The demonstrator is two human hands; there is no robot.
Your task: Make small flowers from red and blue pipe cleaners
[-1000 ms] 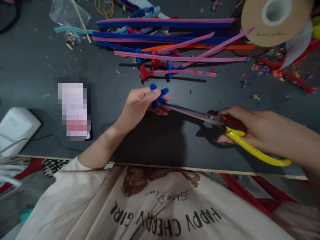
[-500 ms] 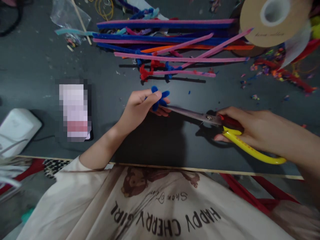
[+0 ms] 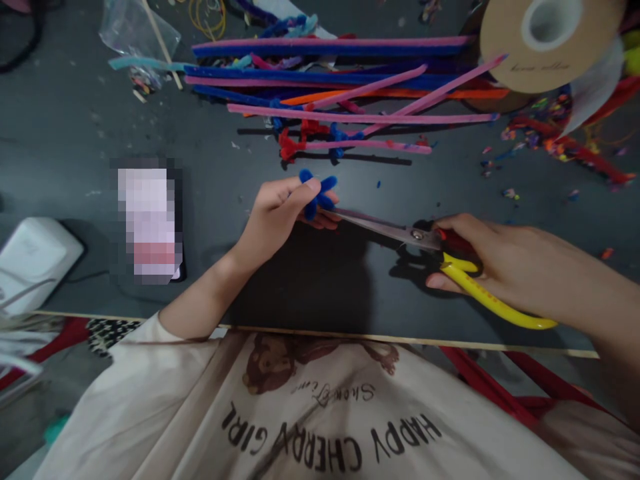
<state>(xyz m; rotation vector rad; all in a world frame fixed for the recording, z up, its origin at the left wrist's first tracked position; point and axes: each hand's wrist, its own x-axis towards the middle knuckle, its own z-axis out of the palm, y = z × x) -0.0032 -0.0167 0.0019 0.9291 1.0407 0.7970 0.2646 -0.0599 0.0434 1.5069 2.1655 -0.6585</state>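
My left hand [image 3: 285, 207] pinches a blue pipe-cleaner flower [image 3: 325, 190] between thumb and fingers, a little above the dark table. Its fuzzy petals stick out around the thumb. My right hand [image 3: 480, 253] grips a pair of scissors [image 3: 390, 227] with red and yellow handles. The blades point left, and their tips reach the lower edge of the flower near my left fingertips. Whether the tips touch a petal I cannot tell. Beyond my left hand lie a red twisted pipe-cleaner piece [image 3: 289, 147] and a blue one [image 3: 337, 143].
Long pink pipe cleaners [image 3: 360, 115], with blue and orange ones, lie across the back. A ribbon spool [image 3: 500, 47] stands at the far right, near colourful scraps [image 3: 530, 137]. At left are a blurred-out phone [image 3: 150, 220] and a white device [image 3: 40, 263]. The table's front edge [image 3: 400, 339] runs by my shirt.
My right hand and the scissors have shifted slightly left, and the yellow handle has moved in towards the left. My left hand has dipped and risen a little, still pinching the flower.
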